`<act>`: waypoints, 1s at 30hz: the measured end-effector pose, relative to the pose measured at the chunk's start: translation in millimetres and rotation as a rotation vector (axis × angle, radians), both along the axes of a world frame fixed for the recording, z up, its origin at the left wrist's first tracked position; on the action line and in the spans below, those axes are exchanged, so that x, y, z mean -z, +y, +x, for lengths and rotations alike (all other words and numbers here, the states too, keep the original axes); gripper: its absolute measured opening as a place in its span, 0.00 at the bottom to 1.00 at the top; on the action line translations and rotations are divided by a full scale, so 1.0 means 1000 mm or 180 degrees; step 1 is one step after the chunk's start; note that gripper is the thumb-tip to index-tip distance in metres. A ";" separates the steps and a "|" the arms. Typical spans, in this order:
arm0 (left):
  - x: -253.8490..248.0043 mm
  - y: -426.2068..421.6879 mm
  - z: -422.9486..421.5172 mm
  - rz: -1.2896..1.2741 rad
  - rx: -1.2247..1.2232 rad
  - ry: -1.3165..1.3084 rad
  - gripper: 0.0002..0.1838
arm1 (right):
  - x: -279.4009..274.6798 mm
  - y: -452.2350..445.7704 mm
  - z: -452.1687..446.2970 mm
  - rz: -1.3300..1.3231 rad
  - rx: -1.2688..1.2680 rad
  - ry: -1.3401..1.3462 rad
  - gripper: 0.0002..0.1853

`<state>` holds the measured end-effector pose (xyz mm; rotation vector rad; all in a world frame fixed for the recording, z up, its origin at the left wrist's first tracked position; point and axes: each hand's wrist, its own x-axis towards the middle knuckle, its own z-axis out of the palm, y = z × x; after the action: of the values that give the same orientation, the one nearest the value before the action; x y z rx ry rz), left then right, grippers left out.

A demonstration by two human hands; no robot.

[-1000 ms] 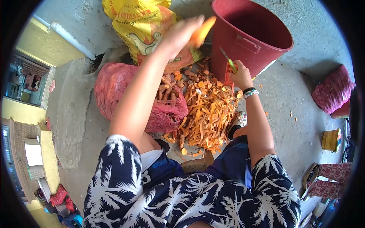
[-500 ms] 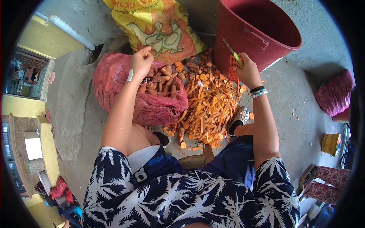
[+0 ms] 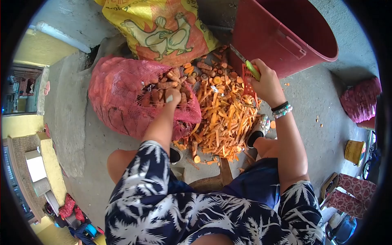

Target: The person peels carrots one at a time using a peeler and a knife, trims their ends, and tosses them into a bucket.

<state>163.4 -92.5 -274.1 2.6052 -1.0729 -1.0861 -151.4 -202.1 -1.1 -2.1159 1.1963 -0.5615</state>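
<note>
At far left, a window (image 3: 22, 92) in a yellow wall (image 3: 22, 122), with a white box (image 3: 36, 166) nearer; then a white pipe (image 3: 63, 36) along the foot of the grey wall and, low down, a spotted red cloth (image 3: 67, 206); next, on the bare concrete floor (image 3: 67, 122), a bulging pink net sack (image 3: 110, 106), on its side and open toward the middle, with unpeeled carrots (image 3: 166, 85) inside and at its mouth; behind it, against the wall, a yellow and orange sack (image 3: 139, 16) printed with birds; reaches with the left hand (image 3: 173, 96) into the mouth of the net, down among the carrots, white patch (image 3: 169, 99) near the wrist; cannot tell whether clenched, released or grasping a carrot, with fingers hidden; right beside the net, a broad heap of orange peelings (image 3: 220, 122) between the feet, topped at the far end by round carrot slices (image 3: 217, 80); to the right of the heap, a patterned shoe (image 3: 264, 121); grasps in the right hand (image 3: 267, 83) a green-handled knife (image 3: 253, 70), blade pointing up and left across the side of a tall red bin (image 3: 261, 45); just by those fingers, a red perforated piece (image 3: 247, 79), cannot tell whether held or lying behind; around the right wrist, bracelets (image 3: 281, 111); farther right, well apart, a purple net sack (image 3: 361, 98), a yellow bucket (image 3: 354, 152) and a red-patterned seat (image 3: 353, 188).
</note>
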 end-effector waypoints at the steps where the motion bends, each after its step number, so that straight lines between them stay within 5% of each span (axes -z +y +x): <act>1: 0.001 0.007 -0.018 0.0211 0.0270 -0.0239 0.27 | 0.001 0.000 0.002 -0.0036 -0.0048 -0.0021 0.17; 3: 0.016 0.011 -0.047 0.0540 -0.0823 -0.0168 0.33 | 0.002 0.002 0.004 -0.0066 -0.0088 -0.0018 0.16; 12: 0.008 0.011 -0.045 0.1120 -0.0379 -0.0153 0.32 | 0.008 0.006 -0.009 0.0108 -0.0168 0.0143 0.17; 15: -0.022 0.028 -0.049 0.0147 -0.0542 -0.0156 0.29 | 0.006 0.007 -0.011 -0.0043 -0.0164 -0.0037 0.12; 17: -0.036 0.032 -0.039 -0.1773 -0.0641 -0.0275 0.25 | 0.006 0.010 -0.012 -0.0056 -0.0180 -0.0042 0.12; 18: -0.057 0.026 -0.028 -0.1504 -0.1046 0.0250 0.23 | 0.006 0.012 -0.012 -0.0057 -0.0206 -0.0026 0.12; 19: -0.037 0.023 -0.005 -0.2610 -0.1161 0.1084 0.18 | 0.005 0.014 -0.012 -0.0072 -0.0221 -0.0043 0.12; 20: -0.109 0.024 -0.013 -0.2722 -0.1264 0.2351 0.16 | 0.004 0.017 -0.012 -0.0071 -0.0238 -0.0013 0.14; 23: -0.190 0.031 -0.011 -0.3238 -0.1278 0.2940 0.23 | 0.003 0.023 -0.014 -0.0137 -0.0291 -0.0047 0.16; 25: -0.240 0.039 -0.035 -0.3720 -0.1929 0.5260 0.25 | 0.004 0.030 -0.014 -0.0225 -0.0299 -0.0113 0.17; 27: -0.266 0.045 -0.050 -0.3365 -0.1432 0.5270 0.28 | 0.008 0.046 -0.013 0.0151 -0.0375 -0.0814 0.15; 30: -0.289 0.055 -0.064 -0.2823 -0.1230 0.3725 0.42 | -0.020 0.084 -0.005 0.0306 -0.0641 -0.0354 0.17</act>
<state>99.6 -37.5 15.1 1.0757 -0.4980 -1.2857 -156.8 -118.5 18.8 -2.0650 0.9179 -0.5123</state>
